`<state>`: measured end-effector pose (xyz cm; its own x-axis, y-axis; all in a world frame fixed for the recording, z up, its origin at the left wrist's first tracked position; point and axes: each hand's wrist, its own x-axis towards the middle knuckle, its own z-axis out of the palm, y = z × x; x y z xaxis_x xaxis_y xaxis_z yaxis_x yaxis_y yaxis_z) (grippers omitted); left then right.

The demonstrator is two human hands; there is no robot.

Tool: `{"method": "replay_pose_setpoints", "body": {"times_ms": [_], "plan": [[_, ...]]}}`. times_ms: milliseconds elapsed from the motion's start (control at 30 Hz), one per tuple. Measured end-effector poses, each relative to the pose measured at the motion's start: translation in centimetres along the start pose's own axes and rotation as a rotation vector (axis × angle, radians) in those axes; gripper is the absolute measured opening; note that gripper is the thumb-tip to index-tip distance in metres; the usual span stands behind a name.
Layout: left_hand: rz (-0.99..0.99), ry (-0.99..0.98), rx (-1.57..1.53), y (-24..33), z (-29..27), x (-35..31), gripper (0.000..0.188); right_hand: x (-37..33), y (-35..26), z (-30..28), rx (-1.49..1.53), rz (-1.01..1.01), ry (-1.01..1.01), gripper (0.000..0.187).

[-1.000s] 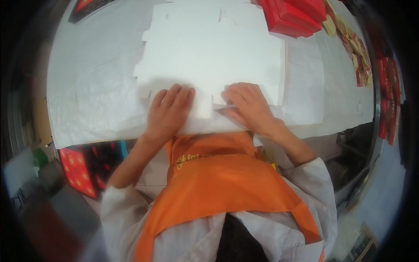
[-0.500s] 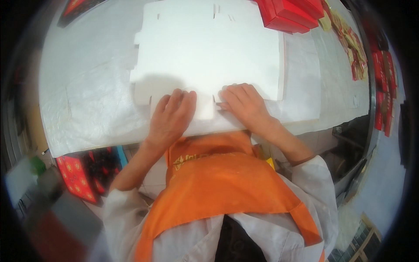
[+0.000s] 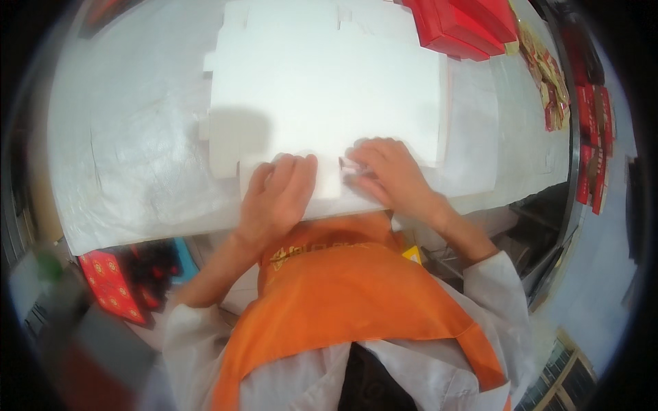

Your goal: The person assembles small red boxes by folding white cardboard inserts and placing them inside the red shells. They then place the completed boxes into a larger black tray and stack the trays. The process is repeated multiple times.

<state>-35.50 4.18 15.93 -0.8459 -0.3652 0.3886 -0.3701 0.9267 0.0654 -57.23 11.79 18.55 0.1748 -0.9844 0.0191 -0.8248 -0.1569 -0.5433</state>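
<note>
A flat white cardboard box blank with slits and notched edges lies on the covered table in front of me. My left hand is at its near edge, left of a flap in the middle. Those fingers are curled together against the cardboard, and their tips are hidden. To the right of the same flap, my right hand pinches a small folded piece of the blank between thumb and fingers. That piece stands bent up beside the slit and is partly covered by the hand.
Red boxes stand at the table's far right. Behind them, gold and red packets run along the right edge. Patterned red boxes sit below the table at left. The table's near edge lies close to my orange apron.
My right thumb has moved out from the fingers, and a small cardboard piece now shows bent up in that hand. My left hand stays at the near edge. The view has shifted slightly.
</note>
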Motion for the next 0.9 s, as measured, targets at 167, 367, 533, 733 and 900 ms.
{"method": "replay_pose_setpoints", "body": {"times_ms": [167,367,533,733,900], "plan": [[-0.027,0.039,0.02,1.2,-1.2,0.3,0.037,-2.4,-0.3,0.8,-0.136,-0.098,0.209,0.037],[0.011,-0.004,0.055,1.0,-3.0,1.0,0.036,-1.8,0.2,0.8,-0.215,-0.262,0.352,0.033],[0.038,-0.076,0.027,1.4,-0.5,-0.7,0.041,-0.8,1.3,1.2,-0.173,-0.181,0.257,0.021],[0.069,-0.007,-0.013,1.2,0.8,-1.3,0.039,1.7,0.3,-2.3,0.306,0.384,-0.195,0.023],[0.036,-0.044,-0.088,1.3,0.6,-0.8,0.039,3.0,2.1,-2.3,0.197,0.263,-0.241,0.03]]}}
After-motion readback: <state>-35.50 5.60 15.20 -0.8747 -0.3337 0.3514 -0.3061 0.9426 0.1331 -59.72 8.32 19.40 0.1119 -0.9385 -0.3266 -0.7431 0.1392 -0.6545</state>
